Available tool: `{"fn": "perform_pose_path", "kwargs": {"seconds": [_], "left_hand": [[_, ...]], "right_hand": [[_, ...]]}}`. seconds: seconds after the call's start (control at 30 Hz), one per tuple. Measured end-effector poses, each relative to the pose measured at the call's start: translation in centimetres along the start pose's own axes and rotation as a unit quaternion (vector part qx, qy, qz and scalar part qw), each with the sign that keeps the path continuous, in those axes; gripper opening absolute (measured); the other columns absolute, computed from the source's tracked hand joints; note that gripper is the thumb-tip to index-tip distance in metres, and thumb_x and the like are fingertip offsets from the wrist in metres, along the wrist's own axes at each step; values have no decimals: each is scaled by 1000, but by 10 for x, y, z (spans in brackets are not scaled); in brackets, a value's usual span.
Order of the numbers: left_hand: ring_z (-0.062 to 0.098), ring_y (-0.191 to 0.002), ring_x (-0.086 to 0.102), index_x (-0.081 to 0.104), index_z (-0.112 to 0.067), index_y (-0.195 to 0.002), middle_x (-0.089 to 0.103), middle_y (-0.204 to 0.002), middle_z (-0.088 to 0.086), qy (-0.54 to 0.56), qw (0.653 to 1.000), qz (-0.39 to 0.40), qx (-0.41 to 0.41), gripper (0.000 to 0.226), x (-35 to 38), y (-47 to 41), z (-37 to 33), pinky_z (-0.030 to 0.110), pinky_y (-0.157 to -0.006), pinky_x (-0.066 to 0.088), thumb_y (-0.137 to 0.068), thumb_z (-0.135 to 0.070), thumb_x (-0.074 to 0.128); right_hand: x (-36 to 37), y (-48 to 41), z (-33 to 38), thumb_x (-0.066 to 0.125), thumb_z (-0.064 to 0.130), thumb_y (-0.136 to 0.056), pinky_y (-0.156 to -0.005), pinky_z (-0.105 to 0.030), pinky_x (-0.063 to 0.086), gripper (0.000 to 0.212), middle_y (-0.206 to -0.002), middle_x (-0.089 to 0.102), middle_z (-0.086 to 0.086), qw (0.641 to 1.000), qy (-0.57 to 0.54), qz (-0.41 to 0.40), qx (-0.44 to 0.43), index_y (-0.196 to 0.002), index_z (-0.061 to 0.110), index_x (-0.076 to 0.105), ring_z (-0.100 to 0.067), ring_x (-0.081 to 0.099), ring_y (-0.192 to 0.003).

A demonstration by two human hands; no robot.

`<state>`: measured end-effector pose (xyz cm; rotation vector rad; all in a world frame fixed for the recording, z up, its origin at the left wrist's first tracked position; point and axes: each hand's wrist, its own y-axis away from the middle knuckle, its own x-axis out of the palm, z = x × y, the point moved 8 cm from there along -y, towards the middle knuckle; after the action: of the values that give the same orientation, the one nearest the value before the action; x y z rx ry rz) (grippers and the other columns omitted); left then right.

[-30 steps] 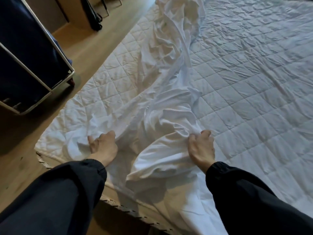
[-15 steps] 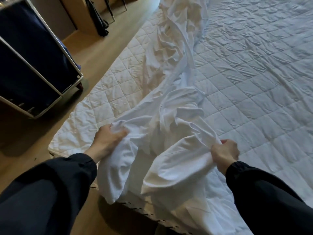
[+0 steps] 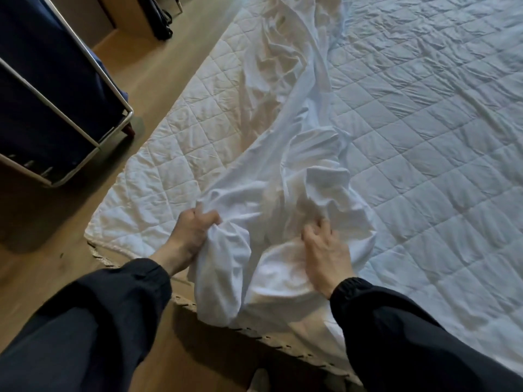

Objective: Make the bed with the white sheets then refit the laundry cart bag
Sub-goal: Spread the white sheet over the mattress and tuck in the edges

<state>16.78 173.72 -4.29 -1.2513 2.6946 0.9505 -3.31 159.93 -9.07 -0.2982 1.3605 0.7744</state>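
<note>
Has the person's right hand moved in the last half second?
Yes. The right hand has shifted left across the white sheet, toward the mattress corner and the left hand.

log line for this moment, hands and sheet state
left hand: grips bunched white sheet at bed corner | right hand: on sheet folds, grip unclear | laundry cart: beside bed

Bed (image 3: 438, 193) topped with white quilted pad (image 3: 198, 123), wrinkled, covering all visible top. White sheet (image 3: 297, 94) lay directly on pad, bunched in long rumpled ridge from far end to near corner, near end spilling over bed edge. Wooden floor (image 3: 158, 69) left of bed bore laundry cart (image 3: 56, 108), metal frame, dark blue bag, near bed corner, not touching. Dark object (image 3: 161, 21) on floor farther back.
</note>
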Motion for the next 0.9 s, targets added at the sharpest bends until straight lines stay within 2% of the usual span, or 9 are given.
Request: {"fn": "perform_pose_path", "kwargs": {"seconds": [0.1,0.23,0.4,0.47,0.57,0.63,0.7,0.8,0.9], "left_hand": [[15,-57,59,64,-3,-82,62,-69,6,11,1000,-13,18,6,-32,1,-13,22,-48,45,-78,-5,60],[33,-80,66,67,-5,-93,70,-92,17,-91,995,-22,24,22,-69,-12,4,39,-67,52,-77,-19,72],[33,-100,54,45,-13,-113,54,-108,10,-431,892,-92,97,44,-71,-20,23,40,-81,43,-83,-40,63],[35,-114,42,40,-10,-125,43,-122,14,-509,839,-125,150,55,-58,-12,19,44,-95,33,-82,-37,62],[35,-125,30,33,-12,-139,30,-137,17,-535,786,-120,285,71,-21,12,11,47,-104,22,-78,-29,64],[32,-134,20,25,-18,-146,19,-147,12,-561,761,-62,319,73,8,23,15,45,-111,15,-82,-31,59],[28,-136,19,27,-20,-144,20,-149,9,-588,737,1,333,66,35,29,25,40,-113,13,-85,-33,54],[28,-134,24,29,-15,-140,25,-147,9,-593,738,46,318,62,56,31,40,37,-113,17,-86,-33,53],[27,-136,23,25,-15,-144,25,-149,10,-585,745,46,318,68,66,30,44,37,-111,18,-87,-39,54]], "right_hand": [[-12,-2,-34,41,11,-92,-69,-32,34,14,-105,52,-10,999,-26,-19,42,-95,18,54,-32,57,-93],[-29,-2,-67,47,19,-91,-74,-33,43,19,-104,65,-8,992,15,-40,121,-102,24,61,-30,60,-99],[-31,-2,-68,54,9,-80,-92,-37,43,29,-115,60,-12,971,-29,-45,234,-101,20,69,-34,54,-108],[-43,1,-39,51,15,-81,-93,-43,38,24,-115,56,-16,970,-53,-137,191,-98,15,69,-37,51,-108],[-56,20,36,42,32,-85,-88,-42,37,32,-110,59,-15,971,-88,-223,-11,-93,12,67,-36,54,-101],[-36,33,83,33,45,-89,-90,-38,38,44,-105,61,-6,981,-67,-110,-143,-99,16,64,-27,57,-98],[-3,44,101,32,53,-87,-102,-44,37,48,-103,63,-3,976,47,1,-211,-101,20,63,-23,57,-101],[18,50,83,54,39,-70,-98,-55,36,26,-78,66,-9,965,166,29,-199,-74,16,65,-30,62,-83],[14,49,37,51,33,-67,-82,-46,37,21,-61,60,-10,982,147,1,-121,-64,14,59,-31,58,-67]]}}
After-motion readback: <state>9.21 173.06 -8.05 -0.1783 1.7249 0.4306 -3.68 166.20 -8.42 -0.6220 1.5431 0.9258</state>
